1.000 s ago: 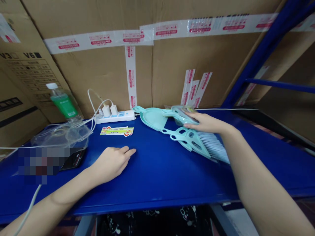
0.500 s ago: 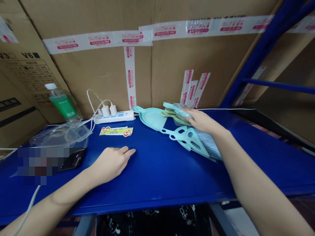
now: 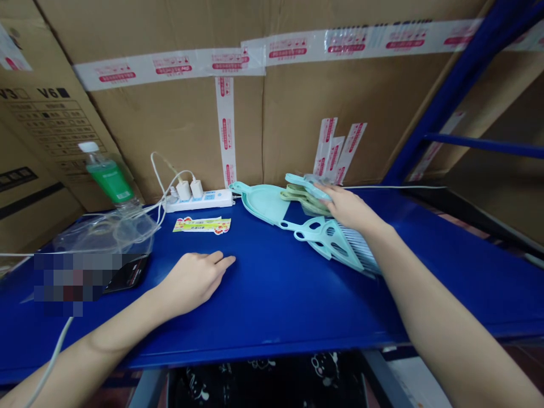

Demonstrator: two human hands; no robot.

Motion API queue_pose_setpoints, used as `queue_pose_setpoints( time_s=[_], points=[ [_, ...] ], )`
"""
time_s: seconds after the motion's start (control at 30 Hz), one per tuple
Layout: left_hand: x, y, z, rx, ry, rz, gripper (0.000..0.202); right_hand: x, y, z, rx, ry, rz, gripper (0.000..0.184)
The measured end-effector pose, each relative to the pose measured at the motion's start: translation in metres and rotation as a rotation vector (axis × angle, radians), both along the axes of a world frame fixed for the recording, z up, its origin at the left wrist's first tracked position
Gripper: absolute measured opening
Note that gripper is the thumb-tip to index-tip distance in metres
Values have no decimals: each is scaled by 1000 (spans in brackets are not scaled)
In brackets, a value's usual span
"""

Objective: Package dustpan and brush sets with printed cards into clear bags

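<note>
My left hand (image 3: 199,281) rests palm down on the blue tabletop (image 3: 255,317). Its index finger points out, the other fingers are loosely bent, and nothing shows in it. My right hand (image 3: 351,208) reaches to the back and has its fingers closed on the near end of a light-blue plastic item with a rounded handle (image 3: 305,183). Beneath that item lie olive-green handled pieces (image 3: 306,199), partly in clear wrap. A mint-green dustpan (image 3: 264,202) lies to their left. In front is a mint-green hand brush (image 3: 329,241) with pale bristles, partly hidden by my right forearm.
On the left stand a green-labelled bottle (image 3: 111,180), crumpled clear plastic (image 3: 106,232) and a dark flat object (image 3: 127,273). A white power strip (image 3: 212,198) with plugs and cables lies at the back near a colourful paper strip (image 3: 202,225). Taped cardboard (image 3: 178,119) rises behind; a blue frame post (image 3: 442,96) stands right.
The view has shifted very slightly. Both hands stay nearly where they were, and the light-blue item is still under my right fingers.
</note>
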State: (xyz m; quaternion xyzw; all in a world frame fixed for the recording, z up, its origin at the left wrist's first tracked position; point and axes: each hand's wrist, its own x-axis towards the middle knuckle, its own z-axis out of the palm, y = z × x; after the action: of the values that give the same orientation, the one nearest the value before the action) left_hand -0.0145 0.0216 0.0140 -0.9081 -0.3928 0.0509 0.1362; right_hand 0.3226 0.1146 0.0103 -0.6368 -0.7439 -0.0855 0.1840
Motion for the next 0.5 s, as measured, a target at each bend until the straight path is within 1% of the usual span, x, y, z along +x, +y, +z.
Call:
queue_pose_setpoints(
  time_s=[0.1,0.23,0.33,0.5],
  points=[
    [0,-1,0,-3,3,3,35,0,0,-1,16,-11,-59,49],
    [-1,-1,0,-14,-12,-7,35,1,0,-3,-27,-36,-104,50],
    [-1,0,-1,-7,-31,-3,36,4,2,-5,-35,-43,-60,50],
    [-1,0,-1,-4,0,-1,36,11,6,-8,-17,-56,14,50]
  ],
)
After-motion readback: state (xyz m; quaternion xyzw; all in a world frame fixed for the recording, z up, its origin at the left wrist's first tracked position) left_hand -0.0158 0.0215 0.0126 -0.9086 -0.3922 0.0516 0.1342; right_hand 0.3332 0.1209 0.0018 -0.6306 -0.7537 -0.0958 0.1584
